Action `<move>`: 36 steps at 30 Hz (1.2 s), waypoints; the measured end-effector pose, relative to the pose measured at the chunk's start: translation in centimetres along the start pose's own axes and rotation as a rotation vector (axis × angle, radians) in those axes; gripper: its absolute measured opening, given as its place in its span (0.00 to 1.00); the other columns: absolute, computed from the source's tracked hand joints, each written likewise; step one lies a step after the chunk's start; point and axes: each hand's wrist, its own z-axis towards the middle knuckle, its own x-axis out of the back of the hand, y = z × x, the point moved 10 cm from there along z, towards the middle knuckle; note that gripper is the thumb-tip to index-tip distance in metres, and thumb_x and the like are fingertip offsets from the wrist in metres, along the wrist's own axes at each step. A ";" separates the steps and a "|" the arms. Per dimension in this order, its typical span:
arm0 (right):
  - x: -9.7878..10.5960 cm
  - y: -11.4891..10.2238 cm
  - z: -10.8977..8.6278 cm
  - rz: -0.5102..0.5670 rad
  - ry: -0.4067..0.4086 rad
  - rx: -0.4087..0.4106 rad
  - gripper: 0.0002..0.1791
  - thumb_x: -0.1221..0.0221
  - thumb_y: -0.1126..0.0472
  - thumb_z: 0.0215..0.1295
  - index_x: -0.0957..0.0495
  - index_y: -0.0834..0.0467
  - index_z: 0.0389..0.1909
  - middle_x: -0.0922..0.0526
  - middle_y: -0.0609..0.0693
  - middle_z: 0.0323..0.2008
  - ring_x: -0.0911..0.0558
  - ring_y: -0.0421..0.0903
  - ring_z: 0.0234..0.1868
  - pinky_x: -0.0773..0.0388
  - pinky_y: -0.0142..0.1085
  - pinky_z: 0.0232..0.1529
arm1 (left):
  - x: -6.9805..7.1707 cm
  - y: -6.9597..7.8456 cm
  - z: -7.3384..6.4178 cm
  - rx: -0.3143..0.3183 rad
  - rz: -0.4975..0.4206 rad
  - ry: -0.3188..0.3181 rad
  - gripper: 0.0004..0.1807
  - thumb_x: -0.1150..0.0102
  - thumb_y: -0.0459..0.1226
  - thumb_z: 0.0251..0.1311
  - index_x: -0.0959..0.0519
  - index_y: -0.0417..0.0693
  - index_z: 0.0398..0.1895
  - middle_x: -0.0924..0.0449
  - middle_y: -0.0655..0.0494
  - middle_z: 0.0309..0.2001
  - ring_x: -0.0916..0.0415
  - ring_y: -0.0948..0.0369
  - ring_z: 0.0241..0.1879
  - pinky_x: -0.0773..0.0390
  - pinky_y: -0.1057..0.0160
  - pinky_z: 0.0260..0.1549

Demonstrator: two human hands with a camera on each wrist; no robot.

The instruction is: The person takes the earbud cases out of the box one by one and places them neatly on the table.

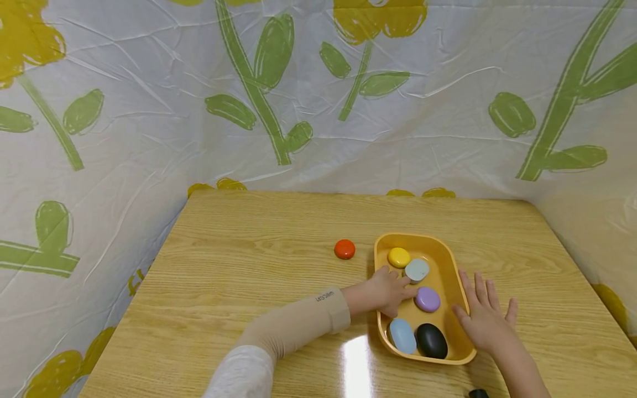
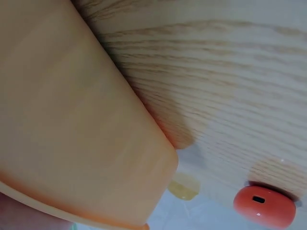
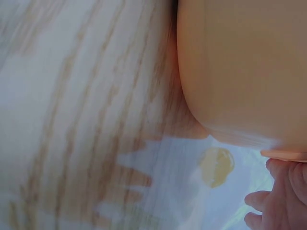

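Note:
A yellow-orange tray (image 1: 450,265) holds several smooth rounded pieces. Inside it lie a yellow piece (image 1: 399,257), a grey-green round piece (image 1: 417,270), a purple piece (image 1: 428,299), a light blue oval (image 1: 402,336) and a black oval (image 1: 432,341). My left hand (image 1: 388,290) reaches over the tray's left rim with fingers spread, their tips beside the grey-green and purple pieces; whether they touch cannot be told. My right hand (image 1: 487,320) is spread along the outside of the right rim, thumb at the edge. Both wrist views mostly show the tray's outer wall (image 2: 86,120).
On the wooden table (image 1: 239,260), left of the tray, lies a red rounded piece (image 1: 345,249); a small dark port shows on its side in the left wrist view. A black object (image 1: 479,393) is cut off at the bottom edge. Flower-printed cloth (image 1: 373,149) surrounds the table.

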 end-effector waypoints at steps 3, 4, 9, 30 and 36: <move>0.0 0.0 0.0 0.000 -0.003 0.003 0.39 0.64 0.44 0.70 0.76 0.49 0.70 0.77 0.65 0.67 0.76 0.64 0.66 0.89 0.64 0.49 | 0.1 0.0 -0.1 0.001 -0.002 0.010 0.35 0.56 0.62 0.56 0.55 0.81 0.67 0.48 0.73 0.64 0.39 0.69 0.52 0.39 0.68 0.48; 0.0 0.0 0.0 -0.001 -0.002 0.004 0.38 0.64 0.44 0.70 0.76 0.49 0.70 0.76 0.65 0.67 0.76 0.64 0.66 0.89 0.64 0.49 | 0.1 0.0 -0.1 0.001 -0.005 0.014 0.35 0.56 0.62 0.56 0.54 0.81 0.67 0.48 0.72 0.64 0.39 0.69 0.51 0.39 0.68 0.48; -0.1 0.0 0.0 -0.007 -0.001 0.007 0.38 0.64 0.45 0.70 0.76 0.49 0.70 0.76 0.66 0.67 0.76 0.65 0.66 0.90 0.64 0.49 | 0.2 0.0 0.0 -0.005 -0.008 0.041 0.35 0.56 0.62 0.56 0.54 0.80 0.67 0.47 0.71 0.63 0.38 0.66 0.51 0.38 0.68 0.46; 0.0 0.1 0.2 -0.007 -0.001 0.004 0.39 0.63 0.45 0.70 0.76 0.48 0.70 0.76 0.65 0.68 0.76 0.64 0.66 0.90 0.64 0.49 | 5.0 -8.6 -3.7 0.110 -0.351 0.400 0.27 0.54 0.55 0.60 0.41 0.64 0.62 0.41 0.57 0.60 0.39 0.53 0.58 0.40 0.53 0.57; 0.0 0.0 0.1 -0.003 0.003 0.005 0.38 0.63 0.45 0.70 0.76 0.48 0.70 0.75 0.66 0.68 0.75 0.64 0.66 0.90 0.64 0.49 | 2.6 -12.4 -4.4 0.216 -0.382 0.380 0.30 0.54 0.54 0.61 0.43 0.61 0.66 0.43 0.54 0.63 0.41 0.52 0.60 0.40 0.53 0.57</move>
